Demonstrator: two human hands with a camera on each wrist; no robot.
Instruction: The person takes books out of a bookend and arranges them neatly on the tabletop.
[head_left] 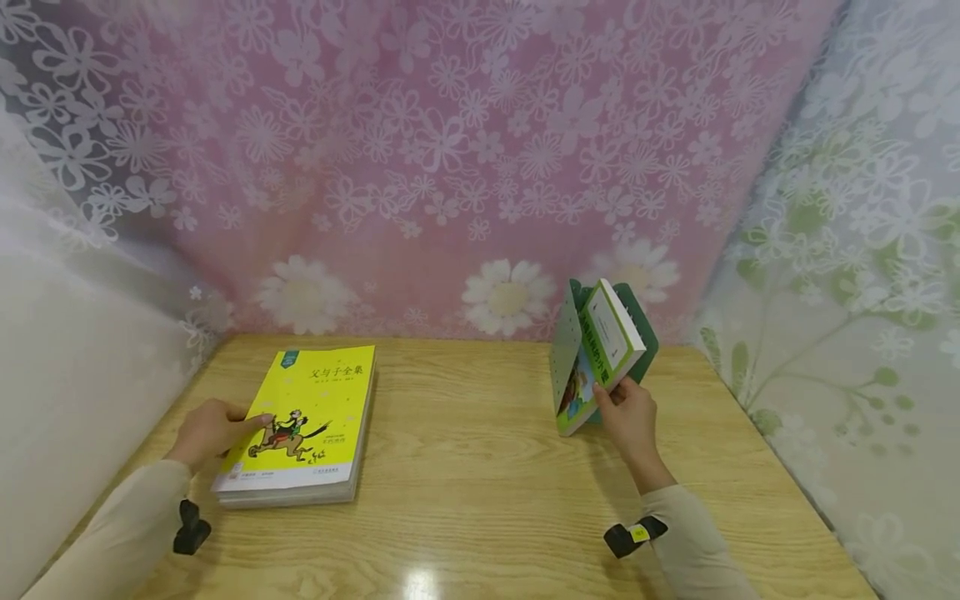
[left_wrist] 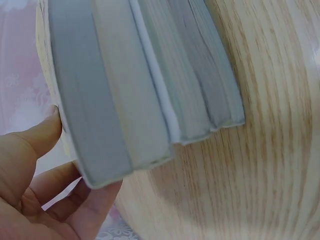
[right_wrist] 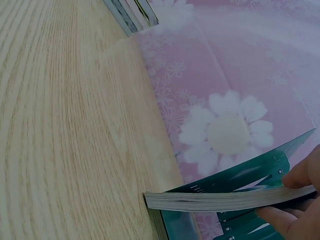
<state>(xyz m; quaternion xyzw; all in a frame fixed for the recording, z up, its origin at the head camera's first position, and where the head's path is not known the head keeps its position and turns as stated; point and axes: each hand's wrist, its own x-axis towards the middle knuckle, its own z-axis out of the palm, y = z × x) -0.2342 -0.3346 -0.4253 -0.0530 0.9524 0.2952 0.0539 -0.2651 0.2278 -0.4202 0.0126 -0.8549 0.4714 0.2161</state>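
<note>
On the left, a yellow-covered book (head_left: 318, 404) tops a stack of several books (left_wrist: 135, 85). My left hand (head_left: 206, 433) grips its left edge, thumb on the cover and fingers curled against the side and underside. To the right stands a dark green metal bookend (head_left: 566, 346) with perforated sides. A green-and-white book (head_left: 613, 329) leans tilted between its panels. My right hand (head_left: 632, 421) pinches this book by its near right edge. In the right wrist view, thumb and fingers (right_wrist: 300, 170) lie on either side of the page block. Part of the bookend is hidden behind the book.
The wooden table (head_left: 457, 467) spans the space between the stack and the bookend. A pink flowered curtain (head_left: 480, 167) hangs along the back edge, and pale flowered fabric (head_left: 855, 333) closes off the right side. Each wrist carries a black strap (head_left: 633, 536).
</note>
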